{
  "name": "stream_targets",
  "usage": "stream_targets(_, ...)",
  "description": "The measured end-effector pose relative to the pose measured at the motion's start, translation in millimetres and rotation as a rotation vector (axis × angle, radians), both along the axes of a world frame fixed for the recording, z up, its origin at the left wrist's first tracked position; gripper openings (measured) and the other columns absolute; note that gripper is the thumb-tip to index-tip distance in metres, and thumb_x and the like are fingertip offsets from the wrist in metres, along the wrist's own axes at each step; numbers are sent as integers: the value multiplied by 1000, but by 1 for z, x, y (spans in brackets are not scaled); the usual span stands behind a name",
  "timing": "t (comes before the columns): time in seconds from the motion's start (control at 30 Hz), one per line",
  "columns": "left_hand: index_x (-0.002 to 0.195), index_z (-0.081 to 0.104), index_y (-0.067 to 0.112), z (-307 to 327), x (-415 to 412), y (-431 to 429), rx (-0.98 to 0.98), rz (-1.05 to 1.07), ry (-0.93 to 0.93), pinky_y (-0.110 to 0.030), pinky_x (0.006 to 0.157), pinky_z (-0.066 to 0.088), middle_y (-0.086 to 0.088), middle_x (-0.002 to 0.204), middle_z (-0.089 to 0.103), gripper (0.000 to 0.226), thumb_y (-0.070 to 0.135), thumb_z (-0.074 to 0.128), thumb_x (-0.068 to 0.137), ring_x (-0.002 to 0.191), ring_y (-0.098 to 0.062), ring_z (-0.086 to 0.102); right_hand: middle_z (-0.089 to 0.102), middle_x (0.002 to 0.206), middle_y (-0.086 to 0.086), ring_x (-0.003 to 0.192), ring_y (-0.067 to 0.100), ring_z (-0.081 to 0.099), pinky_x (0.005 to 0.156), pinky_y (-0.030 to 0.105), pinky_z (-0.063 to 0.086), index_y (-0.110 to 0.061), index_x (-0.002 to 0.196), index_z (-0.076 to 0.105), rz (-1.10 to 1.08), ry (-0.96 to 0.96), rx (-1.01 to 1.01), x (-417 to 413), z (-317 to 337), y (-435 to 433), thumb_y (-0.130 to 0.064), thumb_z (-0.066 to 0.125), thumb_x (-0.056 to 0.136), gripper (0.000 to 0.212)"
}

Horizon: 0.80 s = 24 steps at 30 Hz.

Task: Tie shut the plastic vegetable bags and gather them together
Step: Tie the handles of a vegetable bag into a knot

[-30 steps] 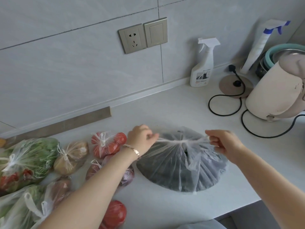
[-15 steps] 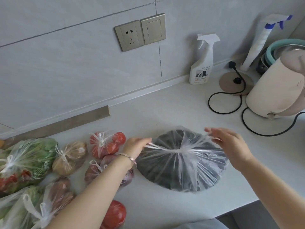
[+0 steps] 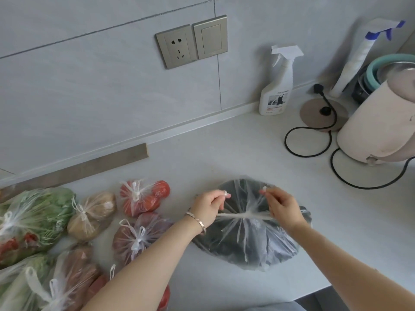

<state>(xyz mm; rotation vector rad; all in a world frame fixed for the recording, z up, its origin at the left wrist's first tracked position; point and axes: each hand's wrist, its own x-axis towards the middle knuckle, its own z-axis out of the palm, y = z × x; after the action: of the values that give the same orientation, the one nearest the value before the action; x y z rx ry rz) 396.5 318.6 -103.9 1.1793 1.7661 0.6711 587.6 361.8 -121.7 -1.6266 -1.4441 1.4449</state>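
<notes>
A clear plastic bag of dark vegetables (image 3: pixel 247 243) lies on the grey counter (image 3: pixel 224 153) in front of me. Its two handles cross in a first knot on top. My left hand (image 3: pixel 208 209) pinches the end of one handle at the bag's left. My right hand (image 3: pixel 283 207) pinches the other handle end at the right. Both hands hover just above the bag. To the left lie several tied bags: tomatoes (image 3: pixel 143 198), potatoes (image 3: pixel 92 214), purple onions (image 3: pixel 137 236) and leafy greens (image 3: pixel 33 218).
A white spray bottle (image 3: pixel 278 86) stands at the back wall. A cream kettle (image 3: pixel 379 126) and its round base (image 3: pixel 318 115) with black cords (image 3: pixel 310 151) fill the right side. The counter's front edge runs just below the bag at lower right.
Both hands drew the handles tight, then came inward over the bag. They now hold the handle ends close to the knot.
</notes>
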Motion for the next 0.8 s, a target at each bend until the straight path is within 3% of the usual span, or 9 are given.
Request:
stream_targets(0.13, 104, 66, 12, 4, 3, 8, 36, 62, 33, -10, 61, 43, 4, 74, 65, 21, 13, 49, 91, 56, 7, 53, 48, 55, 1, 46, 12, 43, 49, 24, 42, -8, 100, 65, -61, 100, 29, 0, 17, 7, -11, 45, 94, 20)
stream_targets(0.2, 100, 67, 12, 19, 8, 15, 36, 41, -67, -19, 74, 48, 2, 86, 70, 17, 14, 58, 86, 74, -3, 61, 60, 68, 3, 54, 8, 59, 64, 18, 54, -11, 90, 65, -42, 205, 116, -6, 40, 17, -8, 49, 92, 17)
stream_targets(0.27, 83, 67, 17, 32, 19, 20, 12, -11, -173, -13, 60, 46, 17, 66, 65, 4, 15, 65, 82, 62, 3, 58, 64, 81, -1, 67, 2, 64, 72, 12, 53, -17, 82, 66, 63, 241, 234, -19, 61, 20, -1, 54, 88, 21)
stream_targets(0.37, 59, 57, 24, 39, 33, 25, -23, -11, -208, -8, 42, 39, 15, 47, 53, 26, 14, 67, 80, 42, 8, 49, 65, 84, -12, 70, -5, 62, 66, 7, 49, -28, 74, 66, 154, 171, 271, -41, 65, 19, -1, 61, 83, 29)
stream_targets(0.43, 67, 65, 15, 43, 36, 26, -49, 32, -281, -8, 40, 41, 10, 54, 58, 15, 11, 65, 82, 45, 6, 52, 66, 80, -12, 62, 2, 60, 59, 9, 50, -22, 74, 68, 32, 191, 208, -45, 61, 23, -4, 66, 81, 19)
stream_targets(0.57, 88, 68, -6, 42, 35, 23, -28, 148, -302, -7, 34, 33, 10, 34, 45, 17, 9, 61, 85, 28, 1, 40, 69, 73, -3, 57, -4, 62, 64, 11, 53, -14, 81, 69, -114, 153, 158, -30, 46, 20, -10, 71, 77, 5)
stream_targets(0.67, 87, 68, -5, 35, 32, 24, -32, 266, -341, -9, 35, 27, 11, 34, 53, 17, 10, 61, 84, 29, -2, 32, 71, 84, -1, 54, -11, 58, 64, 8, 51, -10, 99, 69, 62, 39, 112, -24, 32, 0, -11, 63, 84, 16)
stream_targets(0.73, 80, 69, 1, 33, 34, 23, -39, 292, -371, -10, 36, 27, 11, 44, 62, 12, 10, 62, 84, 32, -2, 31, 69, 68, -7, 39, -4, 48, 46, 7, 40, -9, 97, 70, 264, -85, 92, -26, 28, -11, -15, 56, 89, 17)
stream_targets(0.8, 74, 68, 8, 34, 36, 22, -38, 317, -370, -10, 36, 29, 10, 51, 65, 12, 12, 62, 84, 32, -1, 34, 55, 43, -15, 35, -2, 44, 41, 8, 33, -7, 85, 70, 313, -140, 99, -30, 24, -14, -16, 52, 92, 21)
